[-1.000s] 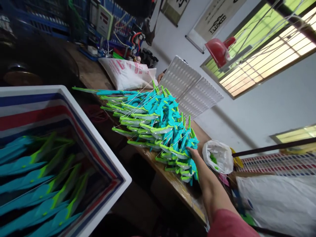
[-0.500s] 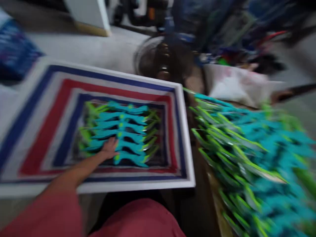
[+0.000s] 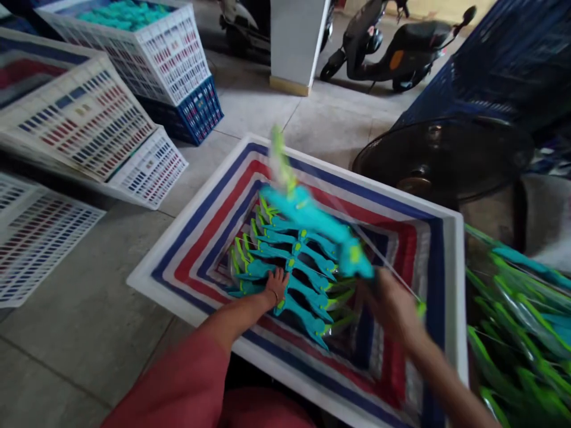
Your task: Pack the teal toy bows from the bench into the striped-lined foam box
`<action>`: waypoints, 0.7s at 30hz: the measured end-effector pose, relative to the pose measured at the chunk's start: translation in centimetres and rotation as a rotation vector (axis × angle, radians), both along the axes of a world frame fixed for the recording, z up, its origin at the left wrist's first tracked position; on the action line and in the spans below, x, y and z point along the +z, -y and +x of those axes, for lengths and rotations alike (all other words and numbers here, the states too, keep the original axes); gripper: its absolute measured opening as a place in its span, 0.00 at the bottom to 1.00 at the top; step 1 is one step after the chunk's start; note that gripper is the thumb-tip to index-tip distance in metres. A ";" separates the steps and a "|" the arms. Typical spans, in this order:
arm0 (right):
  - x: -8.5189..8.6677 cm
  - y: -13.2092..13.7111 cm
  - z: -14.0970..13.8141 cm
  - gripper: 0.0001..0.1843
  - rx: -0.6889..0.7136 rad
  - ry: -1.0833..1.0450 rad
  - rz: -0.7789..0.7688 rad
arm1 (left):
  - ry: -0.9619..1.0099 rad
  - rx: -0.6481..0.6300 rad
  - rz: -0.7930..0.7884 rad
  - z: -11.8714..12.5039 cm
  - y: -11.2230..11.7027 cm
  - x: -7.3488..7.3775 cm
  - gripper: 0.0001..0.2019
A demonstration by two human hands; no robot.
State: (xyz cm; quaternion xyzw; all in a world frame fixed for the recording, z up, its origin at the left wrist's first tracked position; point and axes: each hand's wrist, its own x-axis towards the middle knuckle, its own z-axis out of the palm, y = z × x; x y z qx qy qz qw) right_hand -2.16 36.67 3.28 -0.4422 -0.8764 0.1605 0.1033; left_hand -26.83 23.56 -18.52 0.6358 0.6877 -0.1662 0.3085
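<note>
A white box [image 3: 452, 285] lined with a red, white and blue striped sheet stands on the floor. Inside it lie several teal and green plastic toy pieces [image 3: 294, 267] in a row. My left hand [image 3: 275, 284] reaches down into the box and presses on those pieces, fingers bent. My right hand [image 3: 392, 304] is blurred above the box's right side and holds one teal and green piece [image 3: 312, 217] up in the air over the box. A heap of the same pieces [image 3: 521, 321] lies on the table at the right.
White perforated crates [image 3: 89, 119] lean and stack on the floor at the left; one at the top holds teal parts. A black floor fan [image 3: 441, 157] stands behind the box. A scooter [image 3: 401, 50] and a white pillar [image 3: 294, 44] are at the back.
My view swung from the table down to the box. My right hand left the heap on the table and now carries one piece over the box. My left hand stays on the pieces inside.
</note>
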 end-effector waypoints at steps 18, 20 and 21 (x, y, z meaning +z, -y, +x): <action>-25.3 1.8 -12.8 0.15 -0.037 0.653 -0.189 | 0.163 0.081 0.206 -2.9 0.9 -0.3 0.46; -25.3 1.9 -12.8 0.15 -0.038 0.653 -0.210 | 0.130 0.091 0.197 -2.7 -0.7 0.3 0.50; -25.2 1.9 -12.9 0.16 -0.036 0.650 -0.223 | 0.097 0.066 0.173 -2.6 -1.6 0.5 0.52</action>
